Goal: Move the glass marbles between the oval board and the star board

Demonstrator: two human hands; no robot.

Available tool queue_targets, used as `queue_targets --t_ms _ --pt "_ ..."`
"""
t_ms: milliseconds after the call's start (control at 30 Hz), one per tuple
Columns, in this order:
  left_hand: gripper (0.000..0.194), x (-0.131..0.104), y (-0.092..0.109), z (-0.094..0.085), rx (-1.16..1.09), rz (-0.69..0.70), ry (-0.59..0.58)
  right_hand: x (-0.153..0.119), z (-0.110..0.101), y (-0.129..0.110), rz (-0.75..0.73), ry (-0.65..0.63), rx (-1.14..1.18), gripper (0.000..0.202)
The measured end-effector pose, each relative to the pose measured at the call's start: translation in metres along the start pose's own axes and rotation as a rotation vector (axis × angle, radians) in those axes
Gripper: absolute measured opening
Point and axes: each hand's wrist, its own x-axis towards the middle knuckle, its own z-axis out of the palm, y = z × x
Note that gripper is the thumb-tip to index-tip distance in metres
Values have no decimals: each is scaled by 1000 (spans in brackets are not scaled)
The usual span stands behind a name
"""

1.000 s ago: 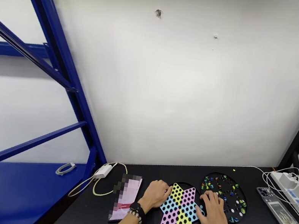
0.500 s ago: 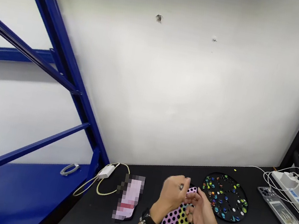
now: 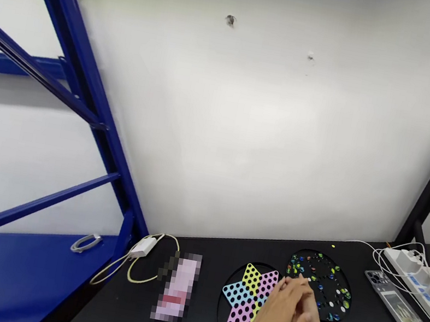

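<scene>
My left hand (image 3: pixel 276 321), with a dark watch and a beaded bracelet at its wrist, reaches across and lies over my right hand (image 3: pixel 310 311). Its fingers are stretched out, with the thumb apart. Most of my right hand's fingers and its palm are hidden beneath, so I cannot see whether anything lies between the hands. Both are above the right side of a star-shaped game board (image 3: pixel 243 295), which has pink, yellow and blue points full of black holes. Just behind them is a round black tray (image 3: pixel 350 296) with many glossy coloured marbles and a few white pieces.
To the left lie a pink pixelated object (image 3: pixel 181 285) and a white adapter (image 3: pixel 142 247) with a looped cable. At right are a phone (image 3: pixel 398 304) and a white power strip (image 3: pixel 421 289) with tangled cords. A white wall (image 3: pixel 249 106) rises behind the black table.
My left hand has moved right and down, from a closed pose above the board onto my right hand, its fingers now straightened. More of the star board shows. The view has shifted slightly.
</scene>
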Motion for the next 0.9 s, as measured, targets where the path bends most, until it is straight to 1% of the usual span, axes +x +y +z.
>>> queue_targets --t_ms 67,100,133,167,233,267,300,333,367,400,467,533,567,600,667,733,767,800,833,900 --pt "46 1 2 -3 -10 14 -8 10 -10 -10 -8 99 -111 50" --pt "47 -1 0 -5 5 3 2 15 -16 -17 -27 138 -166 49" --pt "48 -4 -4 -8 30 -22 13 20 -23 -25 -76 156 -250 47" --pt "49 -9 -11 -12 59 -56 19 24 -32 -33 -148 165 -359 44" --pt "56 -24 -31 -19 134 -126 -19 30 -51 -45 -358 165 -744 35" --pt "66 -34 -44 -22 172 -153 -58 31 -60 -48 -453 156 -954 31" --pt "82 -45 -56 -25 211 -162 -111 32 -69 -50 -522 142 -1141 29" --pt "98 -55 -68 -26 246 -181 -148 31 -75 -49 -560 128 -1284 28" --pt "109 -65 -78 -28 282 -210 -159 30 -80 -47 -580 115 -1395 29" --pt "114 -74 -87 -29 313 -229 -165 28 -82 -45 -598 110 -1486 30" --pt "107 -88 -99 -30 370 -238 -115 23 -79 -38 -653 128 -1618 33" --pt "89 -96 -106 -29 446 -222 -8 13 -68 -32 -709 118 -1693 35" --pt "79 -99 -108 -28 490 -208 51 7 -60 -28 -727 80 -1714 37" --pt "69 -101 -110 -26 532 -194 101 0 -53 -23 -734 8 -1729 38" --pt "59 -104 -115 -20 596 -161 149 -15 -38 -14 -706 -221 -1745 44" --pt "63 -109 -118 -11 636 -134 132 -28 -26 -5 -624 -471 -1759 58" --pt "67 -111 -120 -7 653 -122 120 -33 -22 -2 -571 -558 -1763 67" --pt "73 -113 -120 -3 669 -109 110 -36 -19 -1 -516 -611 -1767 74" --pt "77 -114 -121 0 684 -96 105 -38 -17 0 -466 -632 -1769 78" --pt "82 -116 -120 3 707 -73 105 -40 -15 -1 -393 -622 -1770 80"
